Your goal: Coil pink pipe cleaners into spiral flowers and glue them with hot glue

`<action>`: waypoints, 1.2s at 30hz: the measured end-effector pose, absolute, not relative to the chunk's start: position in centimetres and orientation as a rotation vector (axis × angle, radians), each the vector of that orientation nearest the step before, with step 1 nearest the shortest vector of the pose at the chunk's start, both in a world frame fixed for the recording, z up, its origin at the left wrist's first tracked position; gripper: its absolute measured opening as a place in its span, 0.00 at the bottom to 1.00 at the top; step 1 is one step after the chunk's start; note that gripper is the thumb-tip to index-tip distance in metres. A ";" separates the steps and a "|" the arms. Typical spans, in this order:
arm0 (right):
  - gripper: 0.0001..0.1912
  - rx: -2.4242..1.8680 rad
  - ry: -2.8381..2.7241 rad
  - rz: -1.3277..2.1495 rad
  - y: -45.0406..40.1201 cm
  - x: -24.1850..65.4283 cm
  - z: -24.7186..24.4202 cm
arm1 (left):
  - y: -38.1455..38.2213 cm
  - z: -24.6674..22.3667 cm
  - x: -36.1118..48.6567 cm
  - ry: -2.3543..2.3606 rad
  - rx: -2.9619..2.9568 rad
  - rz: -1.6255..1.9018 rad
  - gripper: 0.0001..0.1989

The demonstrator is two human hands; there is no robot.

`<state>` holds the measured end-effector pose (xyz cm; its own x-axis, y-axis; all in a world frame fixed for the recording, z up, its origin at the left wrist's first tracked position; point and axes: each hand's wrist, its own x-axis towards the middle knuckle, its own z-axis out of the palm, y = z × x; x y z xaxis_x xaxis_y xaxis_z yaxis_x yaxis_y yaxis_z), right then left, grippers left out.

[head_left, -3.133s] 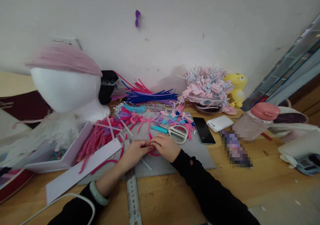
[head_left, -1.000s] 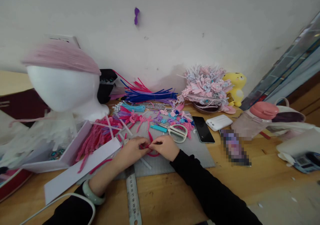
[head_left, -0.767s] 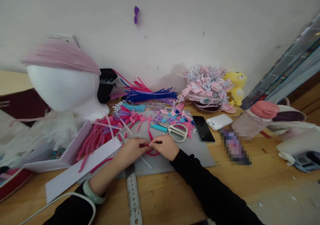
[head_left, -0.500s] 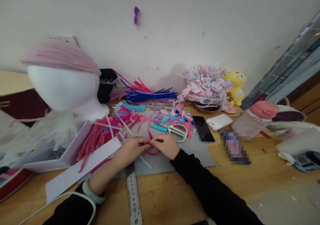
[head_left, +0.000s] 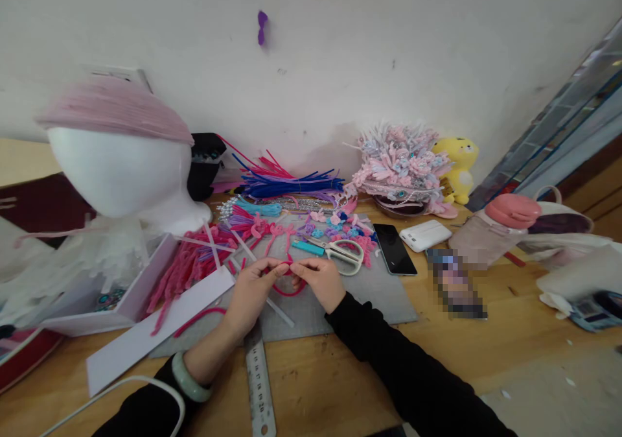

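Note:
A bright pink pipe cleaner point(head_left: 290, 293) is bent into a loop and hangs below my fingertips over the grey cutting mat point(head_left: 340, 314). My left hand point(head_left: 253, 288) pinches it from the left, thumb against fingers. From the right, my right hand point(head_left: 318, 280) pinches the same piece, and the fingertips of both hands nearly meet. Just beyond my right hand lie scissors with cream handles point(head_left: 346, 255) and a small blue strip point(head_left: 307, 248). Under my left wrist, a steel ruler point(head_left: 260, 378) runs toward me.
Left are a white board point(head_left: 160, 333), an open white box point(head_left: 131, 301) and a white mannequin head point(head_left: 121, 171). Bundled pipe cleaners point(head_left: 291, 184) and a pink beaded headpiece point(head_left: 401, 171) stand at the back. A phone point(head_left: 394, 249), a power bank point(head_left: 425, 235) and a pink-lidded bottle point(head_left: 490, 229) are right.
Both hands have drawn into a symmetric pinch, thumbs pointing at each other. The pink loop now hangs lower between them, and the left wrist has shifted slightly right.

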<state>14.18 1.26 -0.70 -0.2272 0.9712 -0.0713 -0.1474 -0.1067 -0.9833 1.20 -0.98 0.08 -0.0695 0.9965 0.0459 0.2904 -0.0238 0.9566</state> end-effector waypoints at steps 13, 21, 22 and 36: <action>0.06 -1.088 -2.082 0.701 2.0 15.7 -1.2 | -0.5 0.3 0.3 1.521 2.158 0.753 0.06; 0.04 -1.170 -2.040 0.851 2.0 15.5 -1.5 | -0.9 0.1 0.3 1.502 2.390 0.581 0.11; 0.04 -1.184 -1.966 0.961 2.0 15.5 -1.4 | -0.8 0.2 0.3 1.500 2.370 0.602 0.11; 0.09 -0.975 -1.451 1.347 1.5 15.1 -0.7 | -1.3 0.7 1.1 1.569 1.552 1.041 0.16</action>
<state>15.07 1.45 -0.67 -0.2827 0.9540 0.0995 -0.0282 0.0954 -0.9950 1.12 -1.30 0.71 -0.0508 0.9967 0.0636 0.4461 -0.0343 0.8943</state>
